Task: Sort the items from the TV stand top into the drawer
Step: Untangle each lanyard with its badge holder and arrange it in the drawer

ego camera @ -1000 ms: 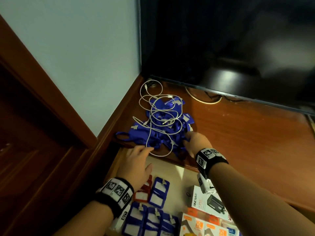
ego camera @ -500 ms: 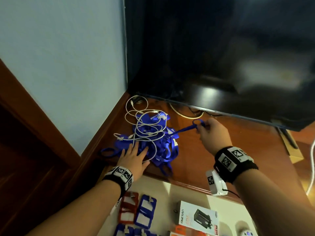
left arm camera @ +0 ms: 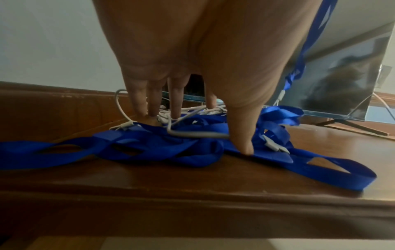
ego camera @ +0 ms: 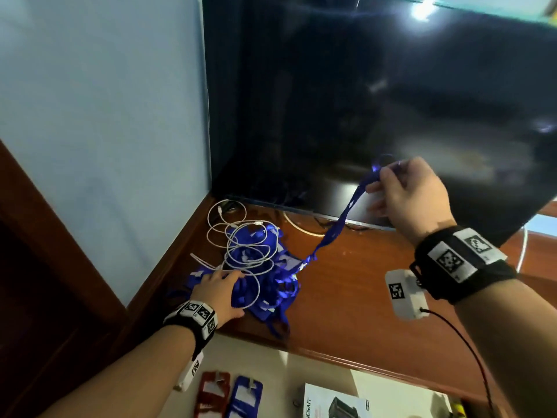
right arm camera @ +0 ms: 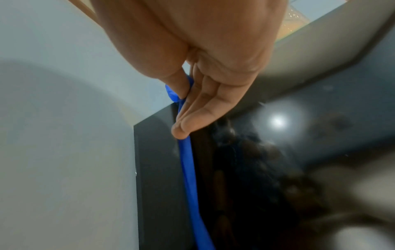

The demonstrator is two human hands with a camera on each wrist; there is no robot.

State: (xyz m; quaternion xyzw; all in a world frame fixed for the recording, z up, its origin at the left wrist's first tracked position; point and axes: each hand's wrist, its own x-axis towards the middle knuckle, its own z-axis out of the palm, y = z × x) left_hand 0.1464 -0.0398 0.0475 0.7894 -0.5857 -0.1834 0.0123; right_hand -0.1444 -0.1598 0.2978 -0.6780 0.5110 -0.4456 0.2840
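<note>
A tangle of blue lanyards [ego camera: 271, 285] [left arm camera: 149, 147] lies on the left end of the wooden TV stand top [ego camera: 355, 297], with a white cable [ego camera: 241, 245] [left arm camera: 192, 134] looped over it. My left hand [ego camera: 215, 289] [left arm camera: 192, 132] presses down on the pile with straight, spread fingers. My right hand [ego camera: 388, 182] [right arm camera: 181, 101] is raised in front of the TV and pinches one blue lanyard strap [ego camera: 340, 224] [right arm camera: 188, 165] between thumb and fingers. The strap runs taut down to the pile.
The black TV [ego camera: 376, 101] stands right behind the pile. A wall [ego camera: 105, 116] closes the left side. Below the stand's front edge, the open drawer [ego camera: 301, 369] holds red and blue badge holders [ego camera: 229, 396] and a boxed gadget [ego camera: 334, 402].
My right hand has lifted up and to the right, drawing the blue strap out of the pile until taut. My left hand moved onto the pile and stays pressed there.
</note>
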